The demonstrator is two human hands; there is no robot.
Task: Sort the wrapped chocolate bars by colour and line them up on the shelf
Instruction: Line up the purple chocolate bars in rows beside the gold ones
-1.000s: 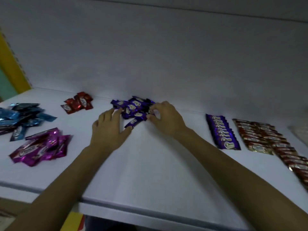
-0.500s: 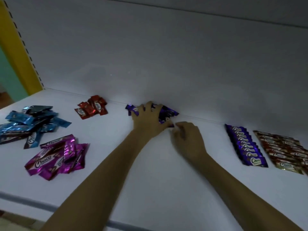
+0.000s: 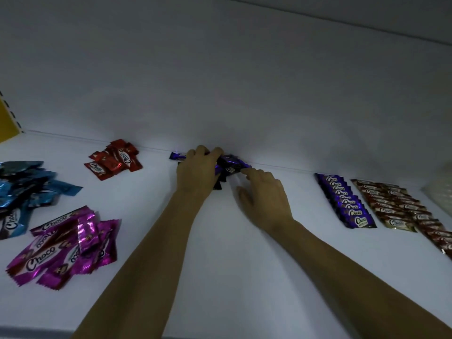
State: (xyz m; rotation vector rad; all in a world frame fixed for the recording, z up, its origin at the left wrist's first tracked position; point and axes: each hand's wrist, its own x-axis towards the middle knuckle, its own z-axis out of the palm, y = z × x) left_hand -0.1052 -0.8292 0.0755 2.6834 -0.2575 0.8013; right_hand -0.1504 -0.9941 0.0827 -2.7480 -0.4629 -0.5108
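Note:
A loose heap of purple chocolate bars [image 3: 230,162] lies against the back wall of the white shelf [image 3: 220,241]. My left hand [image 3: 198,172] lies over the heap, its fingers curled round several bars. My right hand [image 3: 264,194] is just right of the heap, and its index finger touches the rightmost purple bar. A neat row of purple bars [image 3: 347,201] is lined up to the right, with a row of brown bars [image 3: 396,206] beside it. Part of the heap is hidden under my left hand.
Loose piles lie to the left: red bars [image 3: 113,160], blue bars [image 3: 24,189] and magenta bars [image 3: 63,245]. A yellow upright [image 3: 6,123] marks the shelf's left end. The shelf's front edge [image 3: 36,331] runs along the bottom. A pale object [image 3: 440,192] sits far right.
My left hand has gone forward onto the purple heap and closed over it. My right hand drew back from the heap, then reached to its right edge again.

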